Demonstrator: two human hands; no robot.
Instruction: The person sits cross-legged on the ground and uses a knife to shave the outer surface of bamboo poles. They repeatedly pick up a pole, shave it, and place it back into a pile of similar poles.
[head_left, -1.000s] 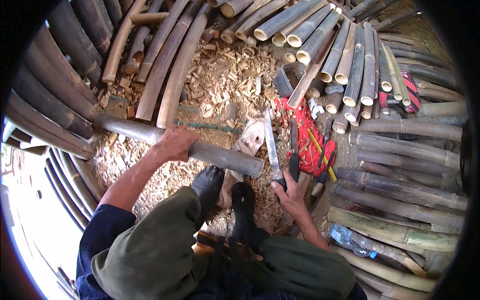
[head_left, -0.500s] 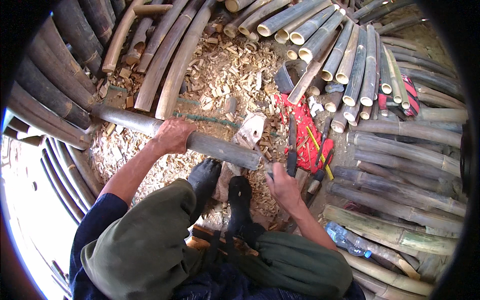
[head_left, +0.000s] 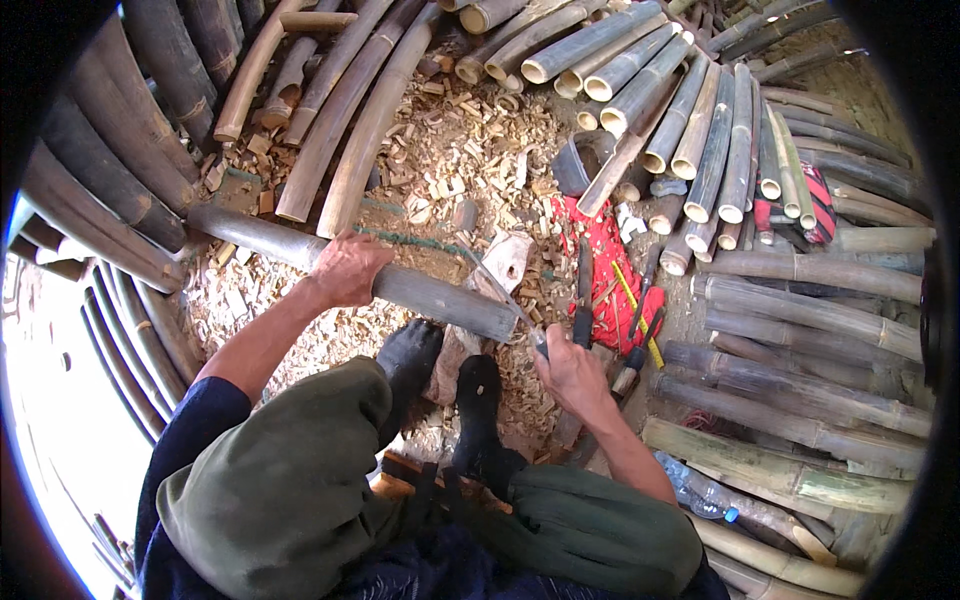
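Observation:
My left hand (head_left: 350, 270) is wrapped over a grey-brown bamboo pole (head_left: 445, 298), which slants across the ground in front of my feet. The pole's right end rests by a pale wooden block (head_left: 505, 258) with a hole through it. At that end my right hand (head_left: 572, 370) grips a knife (head_left: 508, 295) with a long, narrow blade. The blade slants up and left across the pole's cut end; whether it touches the wall or enters the hollow I cannot tell. My dark-covered feet (head_left: 410, 355) are just on the near side of the pole.
Wood chips (head_left: 480, 150) cover the ground. Hand tools and a yellow measuring stick (head_left: 628, 290) lie on a red cloth (head_left: 603, 318) to the right. Stacked bamboo poles (head_left: 800, 370) surround me, with a black bucket (head_left: 572, 170) ahead and a plastic bottle (head_left: 695, 490) at lower right.
More of the knife's blade now shows, extending up and left past the pole's end. My left hand keeps its hold on the pole. The whole view has shifted slightly.

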